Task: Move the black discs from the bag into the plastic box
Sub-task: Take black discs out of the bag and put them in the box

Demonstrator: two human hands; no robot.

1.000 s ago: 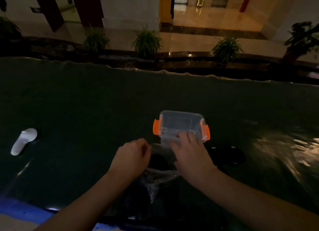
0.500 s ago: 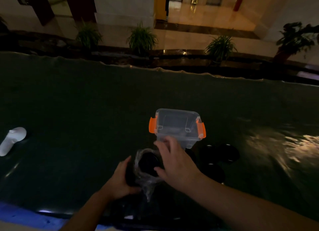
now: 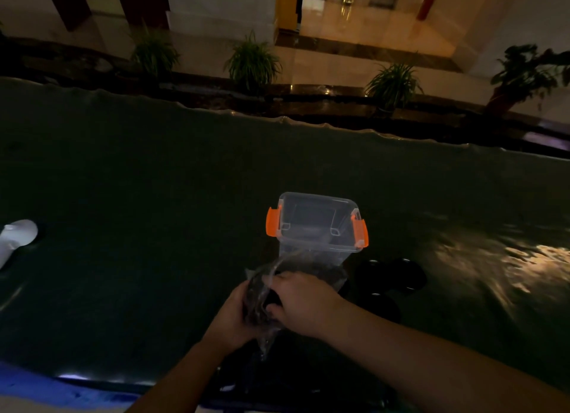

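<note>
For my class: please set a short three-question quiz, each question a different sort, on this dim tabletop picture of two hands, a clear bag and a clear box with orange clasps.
1. True or false: the plastic box has its lid on.
2. Which hand grips the clear bag? A: left only. B: right only. C: both.
3. Where do the loose black discs lie relative to the box?

Key
1. False: it stands open.
2. C: the left hand and the right hand both hold it.
3. On the table, near and right of the box.
</note>
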